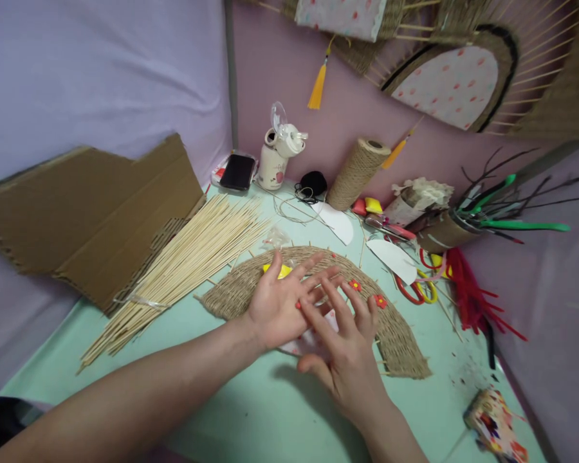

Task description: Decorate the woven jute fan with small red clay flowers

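My left hand [278, 310] is turned palm up with its fingers stretched out. On its palm lies a tiny red ball [298, 305], which looks like modelling clay. Over that palm reaches my right hand [351, 350], fingers spread, its index fingertip beside the ball; I cannot tell whether they touch. Beneath both hands a fan-shaped piece of woven twine [400, 344] rests on the table, partly hidden. Two red flowers with yellow centres, one flower [355, 285] and another flower [380, 301], sit on its weave. A yellow packet [280, 270] shows behind my left thumb.
Thin wooden sticks [188, 257] lie bundled at left, by folded cardboard [101, 218]. At the back stand a white bottle [273, 164] and a twine spool [357, 173]. Scissors [410, 289], red pipe cleaners [468, 292] and a tool holder [444, 228] are at right.
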`<state>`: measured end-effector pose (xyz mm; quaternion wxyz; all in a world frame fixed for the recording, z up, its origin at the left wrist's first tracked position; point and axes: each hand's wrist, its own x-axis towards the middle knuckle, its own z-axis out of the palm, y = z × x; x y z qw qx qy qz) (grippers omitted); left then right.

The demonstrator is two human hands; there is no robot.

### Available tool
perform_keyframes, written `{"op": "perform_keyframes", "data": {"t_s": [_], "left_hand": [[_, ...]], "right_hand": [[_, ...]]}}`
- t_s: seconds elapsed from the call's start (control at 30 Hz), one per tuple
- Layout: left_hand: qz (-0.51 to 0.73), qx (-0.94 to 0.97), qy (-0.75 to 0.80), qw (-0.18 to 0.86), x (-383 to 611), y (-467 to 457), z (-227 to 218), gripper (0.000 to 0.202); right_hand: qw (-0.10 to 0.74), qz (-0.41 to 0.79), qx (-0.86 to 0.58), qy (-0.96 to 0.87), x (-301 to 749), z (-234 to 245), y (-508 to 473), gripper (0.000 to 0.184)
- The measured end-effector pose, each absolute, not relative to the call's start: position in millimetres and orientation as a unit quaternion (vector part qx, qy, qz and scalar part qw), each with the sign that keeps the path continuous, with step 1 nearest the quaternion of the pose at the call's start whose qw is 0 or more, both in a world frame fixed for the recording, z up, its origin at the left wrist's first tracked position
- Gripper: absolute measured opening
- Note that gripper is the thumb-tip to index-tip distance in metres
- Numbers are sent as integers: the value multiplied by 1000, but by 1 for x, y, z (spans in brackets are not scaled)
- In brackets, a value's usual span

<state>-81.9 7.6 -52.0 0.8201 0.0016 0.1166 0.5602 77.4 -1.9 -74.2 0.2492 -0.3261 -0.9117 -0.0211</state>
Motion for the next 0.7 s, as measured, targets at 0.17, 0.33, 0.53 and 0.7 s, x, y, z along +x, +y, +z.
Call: {"op": "perform_keyframes", "data": {"t_s": [0.17,0.33,0.53,0.7], "left_hand": [[527,6,115,842,-83,8,-52,68],[558,10,106,823,-85,9,-49,65],[526,8,108,844,-81,7,-51,68],[537,-6,111,836,-81,6,-50,66]], "right_hand": [[242,-5,-291,-925,75,-73,-4,79],[257,-16,-323,-911,75,-72,-3,76],[236,-1,-280,-931,74,-72,-2,75],[247,-3,-326,-912,75,-72,0,75]]}}
